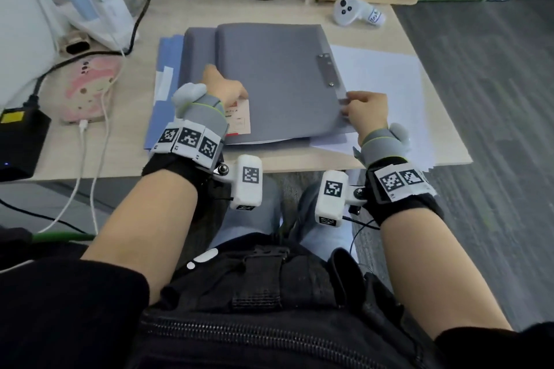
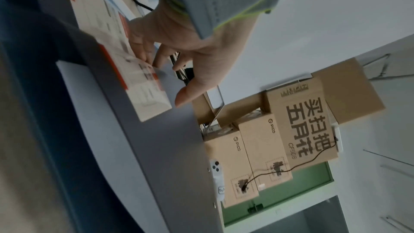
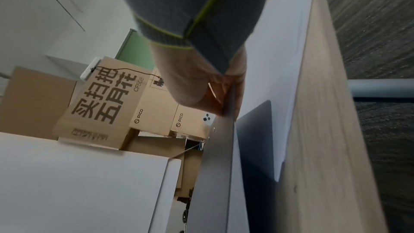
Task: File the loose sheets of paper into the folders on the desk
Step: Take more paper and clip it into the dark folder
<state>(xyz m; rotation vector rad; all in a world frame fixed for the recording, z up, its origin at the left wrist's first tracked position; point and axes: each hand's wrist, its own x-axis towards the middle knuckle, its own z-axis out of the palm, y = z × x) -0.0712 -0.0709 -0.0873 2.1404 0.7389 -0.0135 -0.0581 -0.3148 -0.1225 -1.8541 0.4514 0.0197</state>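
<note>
Matt grey plastic folder (image 1: 275,81), metal clip (image 1: 327,69); wood-grain desk (image 1: 186,13).

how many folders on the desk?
3: top grey folder under both hands, a second grey folder peeking out at its left, a blue folder lowest. More may be hidden.

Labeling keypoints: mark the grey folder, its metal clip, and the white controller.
grey folder (image 1: 275,81): head view, middle of its top cover.
metal clip (image 1: 327,69): head view, centre of the bar at the cover's right edge.
white controller (image 1: 347,10): head view, its round button face.
</note>
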